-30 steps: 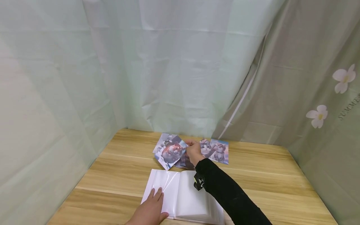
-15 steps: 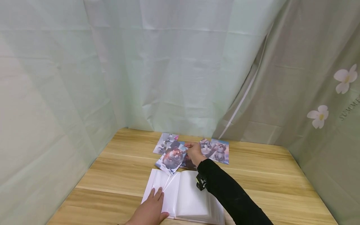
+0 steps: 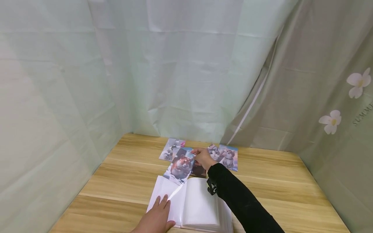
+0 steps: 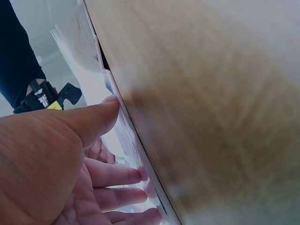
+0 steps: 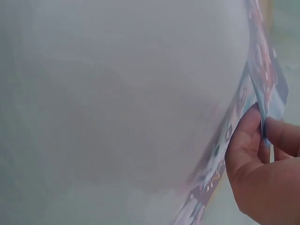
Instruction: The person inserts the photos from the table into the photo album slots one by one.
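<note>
A photo album (image 3: 201, 204) lies spread on the table, its pages white with a shiny clear sleeve on the left one. Spread over that left page, my left hand (image 3: 157, 213) rests with its fingers fairly straight; in the left wrist view its thumb (image 4: 105, 117) lies at the album's edge. My right hand (image 3: 204, 159) pinches a hamster picture (image 3: 181, 166) by its upper right corner. The picture's lower edge reaches the top of the left page. From the side, the right wrist view shows thumb and finger gripping the card (image 5: 268, 70).
Behind the album lie more pictures: a pale one (image 3: 169, 150) at left, a dark one (image 3: 199, 171) under the right hand, and kitten pictures (image 3: 228, 157) at right. Wooden tabletop (image 3: 276, 184) extends to both sides. Pale curtains (image 3: 186, 81) hang around it.
The hamster picture has come down and slightly right toward the album, turning more upright and uncovering the pale picture behind. My right hand has shifted slightly right. My left hand has stayed put.
</note>
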`<state>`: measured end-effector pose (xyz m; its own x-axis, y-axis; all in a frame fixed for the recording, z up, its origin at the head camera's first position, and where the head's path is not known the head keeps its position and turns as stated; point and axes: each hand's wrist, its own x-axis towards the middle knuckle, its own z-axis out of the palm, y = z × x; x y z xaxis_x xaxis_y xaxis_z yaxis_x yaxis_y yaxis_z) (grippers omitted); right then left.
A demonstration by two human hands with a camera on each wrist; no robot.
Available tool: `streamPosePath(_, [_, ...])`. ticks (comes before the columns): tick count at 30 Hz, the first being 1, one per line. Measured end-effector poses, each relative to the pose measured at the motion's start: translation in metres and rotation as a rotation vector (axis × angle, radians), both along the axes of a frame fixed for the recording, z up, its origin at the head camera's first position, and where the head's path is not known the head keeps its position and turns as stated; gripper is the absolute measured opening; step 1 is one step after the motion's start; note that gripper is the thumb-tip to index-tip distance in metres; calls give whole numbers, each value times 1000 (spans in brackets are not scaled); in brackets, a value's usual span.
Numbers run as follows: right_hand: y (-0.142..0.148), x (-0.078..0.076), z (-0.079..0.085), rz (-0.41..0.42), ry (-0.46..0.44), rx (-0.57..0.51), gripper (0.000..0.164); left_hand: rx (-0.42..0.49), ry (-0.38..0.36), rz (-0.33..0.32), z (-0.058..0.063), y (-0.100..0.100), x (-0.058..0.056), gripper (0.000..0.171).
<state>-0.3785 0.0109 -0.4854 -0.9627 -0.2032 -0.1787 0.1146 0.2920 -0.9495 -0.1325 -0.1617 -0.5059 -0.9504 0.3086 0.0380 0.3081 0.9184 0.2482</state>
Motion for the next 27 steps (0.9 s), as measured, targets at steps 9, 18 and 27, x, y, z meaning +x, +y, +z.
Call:
streamPosePath(9, [3,-7,3,98,69,24,27,-10,36,-9,1,1,2,70])
streamPosePath(18, [6,-9,6,130,71,79,25,9,10,1,1,1,3,70])
streamPosePath(27, [0,-5,12,240,121,151,23,12,-2,5,1,2,2,70])
